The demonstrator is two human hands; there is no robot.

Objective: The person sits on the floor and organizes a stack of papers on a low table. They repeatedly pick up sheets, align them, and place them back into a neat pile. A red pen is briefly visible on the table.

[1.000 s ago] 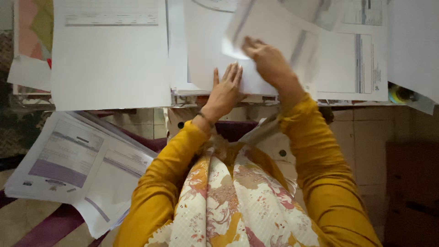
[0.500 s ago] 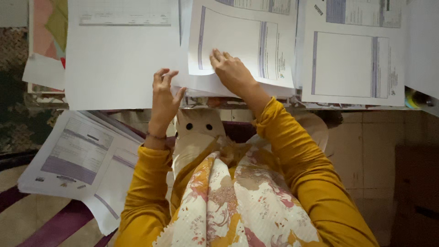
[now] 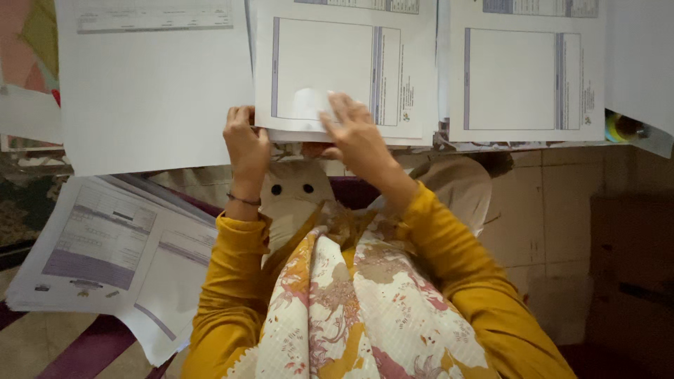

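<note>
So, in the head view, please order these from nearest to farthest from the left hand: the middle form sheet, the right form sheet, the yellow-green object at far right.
From the left hand:
1. Middle form sheet, touching it.
2. Right form sheet, further right.
3. Yellow-green object, at the far right edge.

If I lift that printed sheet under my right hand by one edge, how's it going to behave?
The printed sheet looks thin and light, so it would probably droop. It lies on other papers, so it may slide easily. The right hand lies flat on it; the left hand grips its edge.
</note>
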